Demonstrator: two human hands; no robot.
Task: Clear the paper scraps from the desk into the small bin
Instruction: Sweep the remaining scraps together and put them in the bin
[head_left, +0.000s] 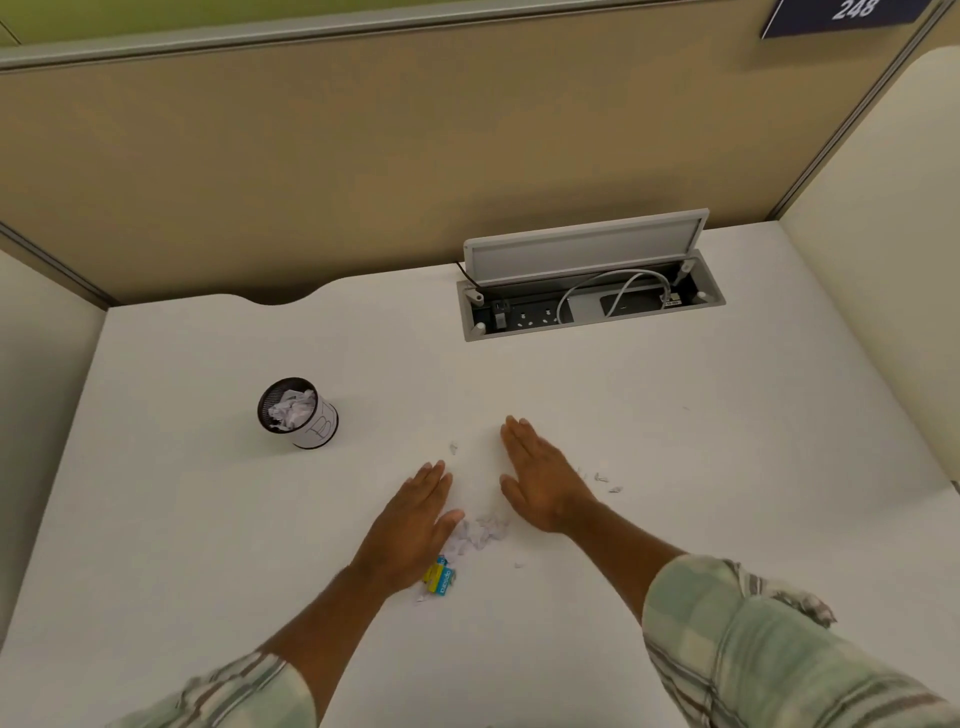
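Observation:
A small heap of white paper scraps (480, 534) lies on the white desk (208, 519) between my two hands. My left hand (415, 519) rests flat and open just left of the heap, fingers together. My right hand (543, 480) lies flat and open to the heap's right. A yellow and blue scrap (440, 578) sits by my left wrist. A few tiny scraps (605, 480) lie right of my right hand, and one scrap (453, 447) lies ahead. The small dark mesh bin (296, 413), holding crumpled paper, stands at the far left.
An open cable box (589, 301) with sockets and white cables is sunk into the desk at the back, its lid raised. Beige partition walls (363, 156) enclose the desk at the back and sides.

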